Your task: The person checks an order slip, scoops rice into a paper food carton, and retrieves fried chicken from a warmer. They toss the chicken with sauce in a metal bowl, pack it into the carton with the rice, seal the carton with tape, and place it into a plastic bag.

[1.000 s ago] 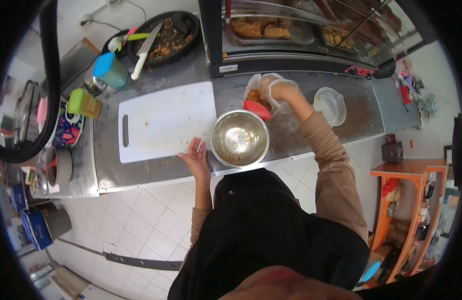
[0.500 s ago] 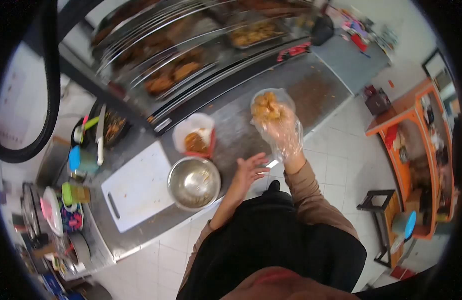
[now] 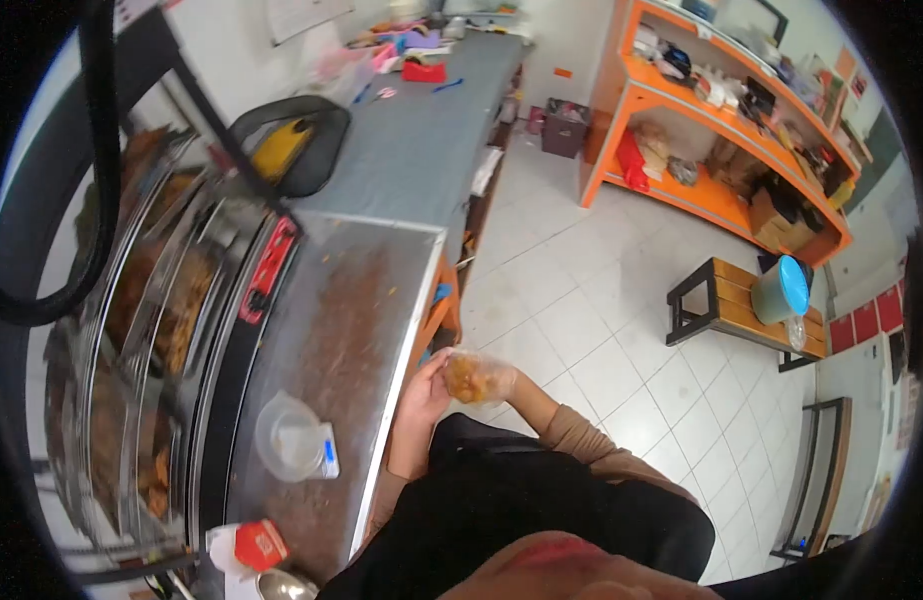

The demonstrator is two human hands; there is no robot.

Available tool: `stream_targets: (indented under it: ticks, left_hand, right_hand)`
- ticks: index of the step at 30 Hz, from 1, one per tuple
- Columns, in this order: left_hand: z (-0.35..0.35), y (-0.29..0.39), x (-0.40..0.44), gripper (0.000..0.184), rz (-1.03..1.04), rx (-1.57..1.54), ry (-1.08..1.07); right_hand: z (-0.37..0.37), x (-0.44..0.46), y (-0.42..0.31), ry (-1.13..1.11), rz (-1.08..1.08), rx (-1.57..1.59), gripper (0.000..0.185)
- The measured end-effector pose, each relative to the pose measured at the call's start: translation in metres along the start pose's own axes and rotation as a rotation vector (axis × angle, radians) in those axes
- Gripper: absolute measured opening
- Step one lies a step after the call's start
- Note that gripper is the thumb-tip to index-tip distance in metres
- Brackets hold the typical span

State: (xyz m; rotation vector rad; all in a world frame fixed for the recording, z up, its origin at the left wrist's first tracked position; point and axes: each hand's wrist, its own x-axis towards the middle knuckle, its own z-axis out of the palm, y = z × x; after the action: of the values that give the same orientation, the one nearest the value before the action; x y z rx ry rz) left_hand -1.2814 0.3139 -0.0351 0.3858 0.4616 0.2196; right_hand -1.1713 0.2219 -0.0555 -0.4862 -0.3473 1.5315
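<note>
My right hand (image 3: 497,378), in a clear plastic glove, is wrapped round golden-brown fried pieces (image 3: 466,380) beyond the counter's edge. My left hand (image 3: 424,398) is against the left side of the food and the glove; its fingers are partly hidden. On the metal counter (image 3: 332,310), left of my hands, stands a translucent bowl (image 3: 285,437) beside a small white and blue item (image 3: 329,452). A red and white food box (image 3: 260,545) sits at the bottom left, next to the partly visible steel bowl (image 3: 285,585).
The glass food display (image 3: 162,370) lines the left side. A grey-blue table (image 3: 412,140) holds a black chair-like item (image 3: 292,150) and stationery. Orange shelves (image 3: 722,110) stand at the back right, near a wooden bench (image 3: 730,308) with a blue-lidded container (image 3: 782,290).
The view has swung right, away from the cutting board. My right hand has left the box with fried pieces, and my hands have come together.
</note>
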Motion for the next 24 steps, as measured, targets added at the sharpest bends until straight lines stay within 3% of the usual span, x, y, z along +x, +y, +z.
stream_targets:
  ticks: [2,3,6,8,10,11,12,14,15,16,18,19,20,22,24]
  left_hand:
    - [0.011,0.013,0.036,0.011,0.039,-0.069,-0.048]
    - [0.016,0.024,0.053,0.01,0.107,0.02,0.0]
    - [0.049,0.044,0.106,0.006,0.235,0.303,0.133]
    - [0.056,0.054,0.154,0.007,0.28,0.51,0.258]
    - [0.066,0.062,0.21,0.01,0.335,0.538,0.3]
    - [0.07,0.069,0.245,0.009,0.316,0.643,0.264]
    - [0.072,0.07,0.277,0.009,0.286,0.739,0.239]
    - [0.095,0.074,0.34,0.011,0.189,0.697,0.144]
    - [0.114,0.078,0.362,0.013,0.317,0.934,0.104]
    - [0.13,0.083,0.385,0.015,0.453,1.17,0.059]
    - [0.144,0.096,0.437,0.016,0.486,1.311,0.136]
    - [0.15,0.105,0.464,0.017,0.537,1.458,0.202]
    - [0.156,0.112,0.489,0.017,0.534,1.457,0.213]
    - [0.168,0.124,0.541,0.018,0.88,1.511,0.208]
    - [0.172,0.13,0.586,0.019,0.843,1.474,0.25]
  right_hand:
    - [-0.028,0.012,-0.031,-0.125,-0.019,0.029,0.044]
    - [-0.059,0.015,-0.045,0.088,-0.047,-0.059,0.036]
    - [-0.133,0.049,-0.076,0.136,-0.116,0.117,0.039]
    - [-0.133,0.07,-0.129,0.157,-0.086,0.123,0.04]
    - [-0.136,0.091,-0.185,0.739,0.174,-0.332,0.045]
    - [-0.166,0.11,-0.199,0.618,-0.14,-0.841,0.055]
    - [-0.194,0.116,-0.21,0.636,-0.136,-0.833,0.055]
    - [-0.146,0.13,-0.295,0.341,-0.516,-1.724,0.061]
    - [-0.141,0.141,-0.32,0.393,-0.411,-1.844,0.051]
    - [-0.149,0.156,-0.346,0.392,-0.394,-1.837,0.051]
    - [-0.17,0.185,-0.396,0.334,-0.036,-1.954,0.036]
    - [-0.194,0.2,-0.417,0.339,-0.176,-1.981,0.026]
    - [-0.22,0.213,-0.44,0.327,-0.172,-1.977,0.026]
    - [-0.274,0.236,-0.499,0.431,-0.154,-1.843,0.021]
    - [-0.354,0.253,-0.57,0.386,-0.28,-1.844,0.017]
